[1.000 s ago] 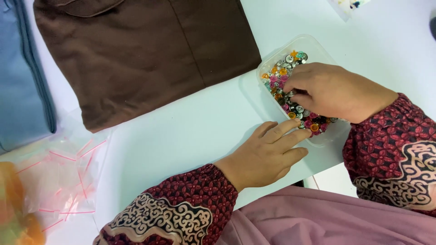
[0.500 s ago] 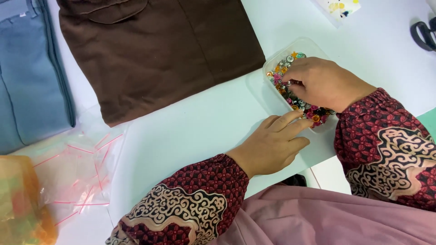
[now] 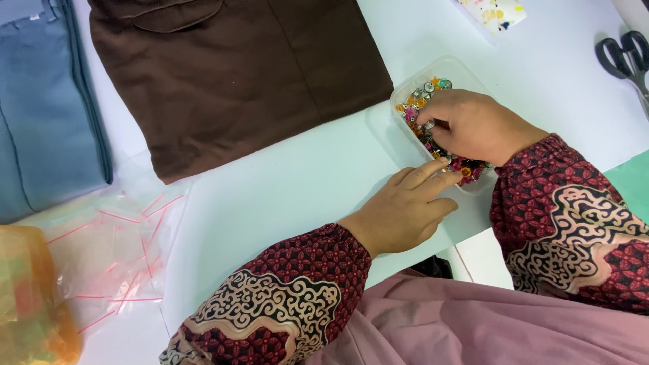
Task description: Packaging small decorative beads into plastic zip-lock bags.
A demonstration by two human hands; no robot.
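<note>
A clear plastic box [image 3: 451,69] full of small coloured and silver buttons [image 3: 426,92] sits on the white table [image 3: 291,182]. My right hand [image 3: 476,127] reaches into the box, its fingertips curled down among the buttons; whether it grips one I cannot tell. My left hand [image 3: 405,206] lies flat on the table beside the box's near edge, fingers pointing at it and touching its side.
A folded brown garment [image 3: 236,67] lies at the top centre and a folded blue-grey one [image 3: 40,115] at the left. Several small clear zip bags [image 3: 115,243] and an orange bag [image 3: 27,304] sit at the lower left. Black scissors [image 3: 625,57] lie at the top right.
The view has shifted so everything sits further right and up. My right hand keeps rummaging in the box; my left hand stays flat beside it.
</note>
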